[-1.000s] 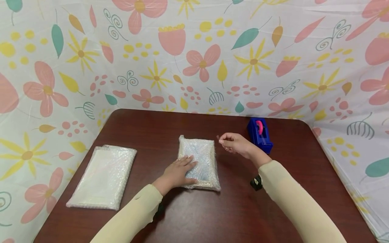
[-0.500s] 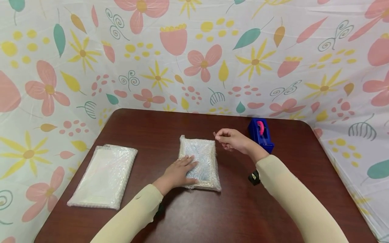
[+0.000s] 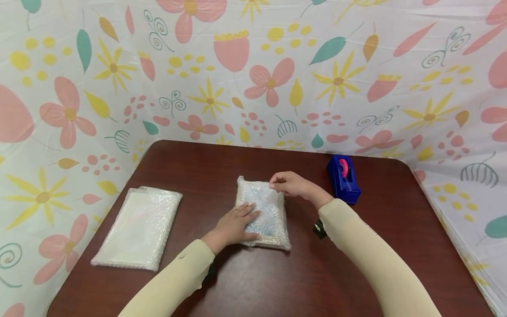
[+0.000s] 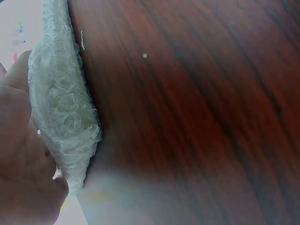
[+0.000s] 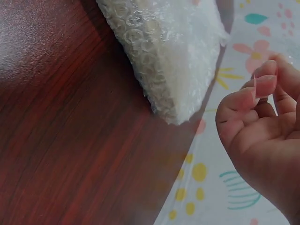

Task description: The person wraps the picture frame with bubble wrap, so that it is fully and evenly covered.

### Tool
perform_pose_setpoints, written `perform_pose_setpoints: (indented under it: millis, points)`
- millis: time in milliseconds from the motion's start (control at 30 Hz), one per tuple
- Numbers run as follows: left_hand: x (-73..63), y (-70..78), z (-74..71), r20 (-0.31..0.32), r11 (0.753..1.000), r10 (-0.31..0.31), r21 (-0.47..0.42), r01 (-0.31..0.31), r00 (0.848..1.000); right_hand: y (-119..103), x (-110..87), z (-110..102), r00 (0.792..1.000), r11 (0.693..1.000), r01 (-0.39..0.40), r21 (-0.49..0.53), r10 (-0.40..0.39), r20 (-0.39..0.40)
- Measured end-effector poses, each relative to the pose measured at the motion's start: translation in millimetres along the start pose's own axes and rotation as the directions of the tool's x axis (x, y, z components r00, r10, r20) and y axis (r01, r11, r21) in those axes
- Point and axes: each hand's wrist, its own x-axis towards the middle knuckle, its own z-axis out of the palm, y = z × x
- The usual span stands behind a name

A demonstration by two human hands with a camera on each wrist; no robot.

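A flat package in bubble wrap (image 3: 263,200) lies on the table in front of me. My left hand (image 3: 233,225) rests on its left side, fingers spread, thumb near the front edge. In the left wrist view that hand (image 4: 23,154) lies against the package's bubble-wrapped edge (image 4: 65,101). Over the far right corner of the package is my right hand (image 3: 292,184), thumb and fingertips brought together. The right wrist view shows a small strip of clear tape (image 5: 255,86) pinched in the right hand (image 5: 262,124), apart from the bubble wrap (image 5: 164,61).
Another flat bubble-wrapped bundle (image 3: 138,229), seemingly more than one piece stacked, lies at the left of the table. A blue tape dispenser (image 3: 343,184) with a pink core stands at the back right. Behind the dark wooden table (image 3: 245,286) hangs a flower-patterned cloth (image 3: 261,66).
My right hand has moved left with the tape, from beside the package to above its far right corner. The left hand stays on the package. The head view has shifted slightly.
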Motion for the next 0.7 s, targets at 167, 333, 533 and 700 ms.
perform_pose_setpoints:
  millis: [167, 333, 533, 700]
  points:
    - [-1.7, 1.3, -1.6, -0.007, 1.000, 0.005, 0.008, -0.005, 1.000, -2, 12.7, 11, 0.998, 0.988, 0.031, -0.153, -0.023, 0.054]
    - [-2.4, 4.0, -2.8, -0.014, 0.999, 0.009, 0.042, -0.009, 1.000, -6, 20.7, 22, 0.994, 0.973, 0.042, -0.228, -0.018, 0.106]
    - [-1.2, 8.5, -3.8, -0.013, 0.988, -0.010, 0.156, 0.012, 1.000, -8, 30.7, 33, 0.989, 0.956, 0.080, -0.283, -0.041, 0.140]
    - [0.0, 12.9, -5.5, 0.013, 0.965, -0.031, 0.262, 0.026, 0.999, -7, 38.3, 42, 0.988, 0.918, 0.115, -0.380, -0.067, 0.136]
